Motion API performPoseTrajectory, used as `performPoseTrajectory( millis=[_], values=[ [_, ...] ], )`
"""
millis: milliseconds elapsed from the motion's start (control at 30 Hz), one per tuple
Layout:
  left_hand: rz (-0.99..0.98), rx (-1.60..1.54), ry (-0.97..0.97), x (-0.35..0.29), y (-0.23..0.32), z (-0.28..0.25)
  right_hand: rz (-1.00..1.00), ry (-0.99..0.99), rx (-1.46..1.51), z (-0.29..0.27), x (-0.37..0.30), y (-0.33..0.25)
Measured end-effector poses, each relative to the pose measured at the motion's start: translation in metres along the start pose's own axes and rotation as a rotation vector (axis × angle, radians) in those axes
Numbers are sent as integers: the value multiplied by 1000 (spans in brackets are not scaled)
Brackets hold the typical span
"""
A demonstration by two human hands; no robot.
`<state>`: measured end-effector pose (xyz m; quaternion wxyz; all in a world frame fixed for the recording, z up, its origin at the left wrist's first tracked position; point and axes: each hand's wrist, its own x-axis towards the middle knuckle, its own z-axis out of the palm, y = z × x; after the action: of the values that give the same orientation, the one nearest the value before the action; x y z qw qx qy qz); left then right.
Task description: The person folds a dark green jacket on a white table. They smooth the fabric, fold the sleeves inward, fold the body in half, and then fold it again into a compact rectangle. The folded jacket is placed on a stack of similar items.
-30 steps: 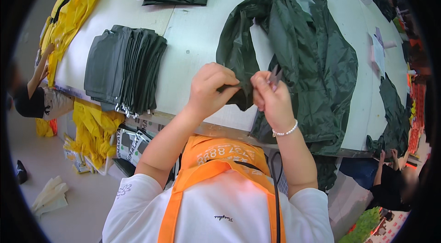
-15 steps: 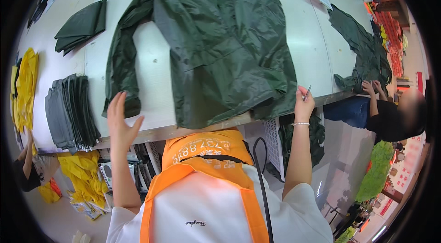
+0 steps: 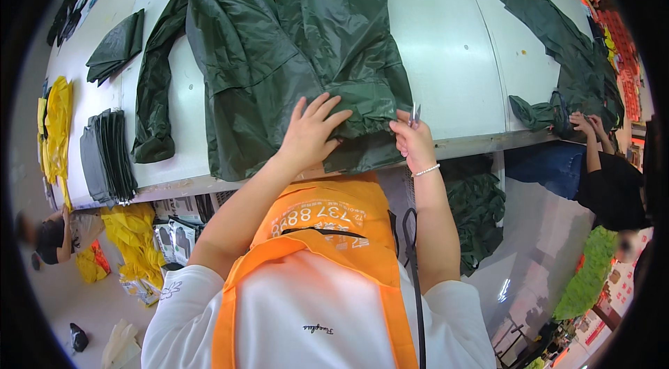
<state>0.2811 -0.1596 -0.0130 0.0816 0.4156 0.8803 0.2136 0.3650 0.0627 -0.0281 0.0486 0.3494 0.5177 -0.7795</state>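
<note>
A dark green rain jacket (image 3: pixel 261 83) lies spread on the white table, its lower edge at the table's near side. My left hand (image 3: pixel 313 128) rests on its lower front with fingers spread, close to a crumpled, gathered sleeve end (image 3: pixel 373 108). My right hand (image 3: pixel 416 140) is closed at the right edge of that gathered part, its thumb and fingertips pinched. From the same hand sticks up a small pointed metal tool (image 3: pixel 416 112), seemingly thread snips. Whether the fingertips also grip the fabric, I cannot tell. The jacket's other sleeve (image 3: pixel 153 101) stretches along its left side.
To the left are a stack of folded dark green pieces (image 3: pixel 108 156), a folded green bundle (image 3: pixel 116 48) and yellow garments (image 3: pixel 58 125). A co-worker's hands (image 3: pixel 589 124) handle another green garment (image 3: pixel 568 41) at right. Green fabric (image 3: pixel 474 209) fills a space below the table.
My left hand has moved right from beside the left sleeve onto the jacket's front. My right hand has moved left and up to the gathered part. The jacket appears further left in view.
</note>
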Motion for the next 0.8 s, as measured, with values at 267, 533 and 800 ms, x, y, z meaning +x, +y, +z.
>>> performPoseTrajectory(
  millis=[267, 533, 800],
  values=[
    [74, -372, 352, 48, 42, -19, -302, -26, -88, 9, -10, -46],
    [-80, -885, 180, 77, 46, -44, -944, 31, -703, 20, -29, -81],
    [-315, -1612, 42, 86, 33, -59, -724, -160, -420, 25, -13, -94]
  ],
)
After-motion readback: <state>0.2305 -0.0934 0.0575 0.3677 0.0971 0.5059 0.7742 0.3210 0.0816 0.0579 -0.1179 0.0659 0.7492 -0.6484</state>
